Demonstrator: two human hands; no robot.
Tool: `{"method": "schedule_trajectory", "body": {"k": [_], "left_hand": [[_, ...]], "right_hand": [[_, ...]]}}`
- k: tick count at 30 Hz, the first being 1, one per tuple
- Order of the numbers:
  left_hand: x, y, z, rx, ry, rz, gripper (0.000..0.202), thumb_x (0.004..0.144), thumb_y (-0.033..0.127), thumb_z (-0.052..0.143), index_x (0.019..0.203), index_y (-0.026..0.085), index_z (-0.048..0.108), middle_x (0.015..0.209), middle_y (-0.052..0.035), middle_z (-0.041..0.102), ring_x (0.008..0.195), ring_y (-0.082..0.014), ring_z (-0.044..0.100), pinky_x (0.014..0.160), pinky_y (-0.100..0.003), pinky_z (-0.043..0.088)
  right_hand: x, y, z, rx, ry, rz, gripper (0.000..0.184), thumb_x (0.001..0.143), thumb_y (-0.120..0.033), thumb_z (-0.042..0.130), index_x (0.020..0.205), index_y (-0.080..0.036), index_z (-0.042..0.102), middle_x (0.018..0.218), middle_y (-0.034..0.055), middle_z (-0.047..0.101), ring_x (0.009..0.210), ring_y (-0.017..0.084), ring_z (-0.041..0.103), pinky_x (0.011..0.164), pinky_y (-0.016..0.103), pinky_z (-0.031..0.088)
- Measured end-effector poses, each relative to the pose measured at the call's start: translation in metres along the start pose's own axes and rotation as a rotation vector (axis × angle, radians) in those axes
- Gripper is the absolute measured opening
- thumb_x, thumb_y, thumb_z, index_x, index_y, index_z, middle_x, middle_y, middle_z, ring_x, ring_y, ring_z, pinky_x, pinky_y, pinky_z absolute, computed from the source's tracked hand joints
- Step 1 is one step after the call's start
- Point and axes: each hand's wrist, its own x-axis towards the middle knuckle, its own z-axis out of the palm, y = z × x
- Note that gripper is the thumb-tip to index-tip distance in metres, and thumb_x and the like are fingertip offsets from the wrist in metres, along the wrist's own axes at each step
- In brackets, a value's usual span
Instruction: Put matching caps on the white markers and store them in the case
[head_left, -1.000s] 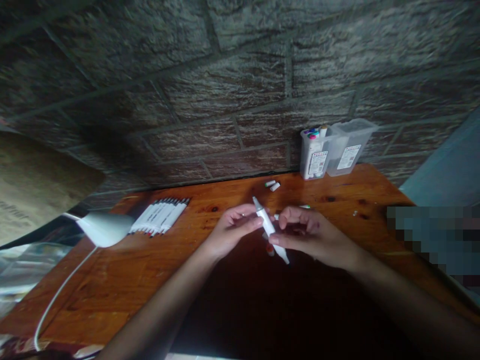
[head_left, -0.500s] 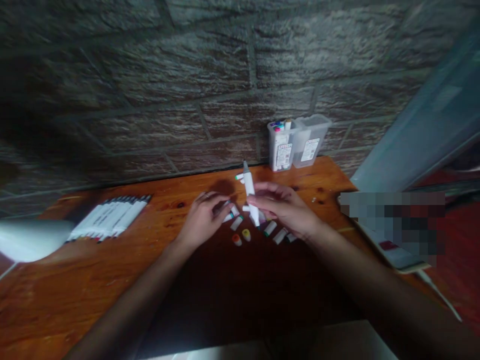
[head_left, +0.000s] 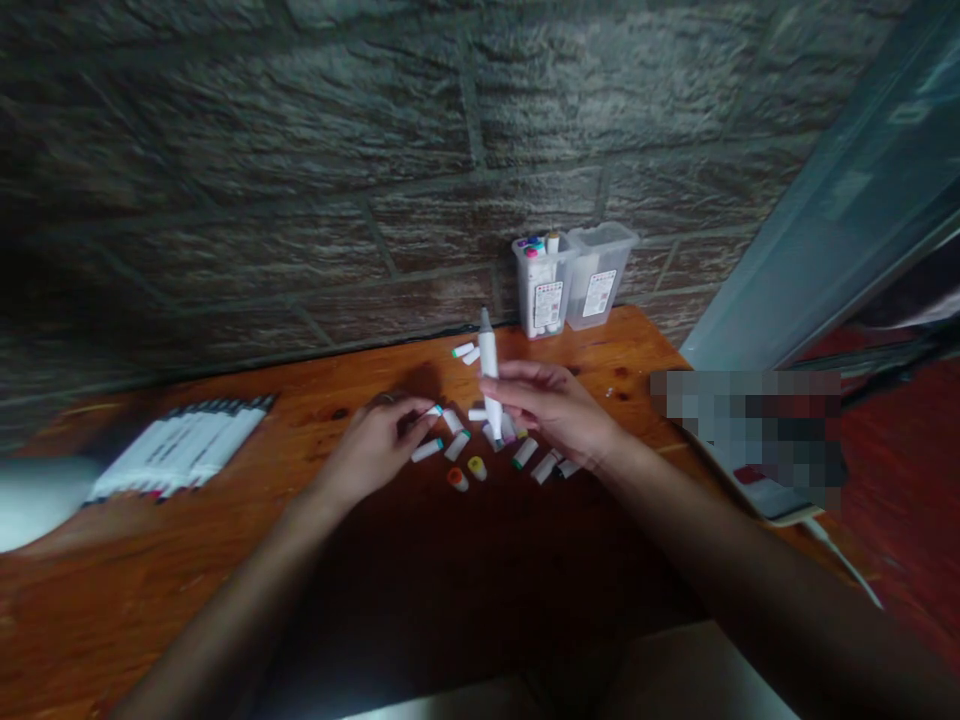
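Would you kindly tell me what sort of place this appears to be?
Probably a desk used for drawing, perhaps at home: a wooden tabletop against a brick-patterned wall, with white markers in a row and loose marker caps.

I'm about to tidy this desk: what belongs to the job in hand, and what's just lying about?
Job in hand:
white marker in the right hand
blue-ended cap at the left hand
loose caps near both hands
perhaps the row of similar markers at left

Apparently just lying about:
two clear bins by the wall
white rounded object at the left edge
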Motion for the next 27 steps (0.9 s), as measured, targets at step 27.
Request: {"method": "schedule_trajectory", "body": {"k": [27], "left_hand": [[-0.014, 0.023, 0.002, -1.113, 0.090, -0.092, 0.023, 0.080, 0.024, 0.078, 0.102, 0.022, 0.074, 0.088, -0.0002, 0.072, 0.075, -0.0095, 0.064, 0.071, -0.019, 0.048]], "right_hand": [[-0.007, -0.007, 0.007, 0.072, 0.018, -0.097, 0.021, 0.072, -0.030, 0.085, 0.080, -0.018, 0.069, 0.064, -0.0052, 0.053, 0.050, 0.003, 0.037, 0.042, 0.018, 0.020]]}}
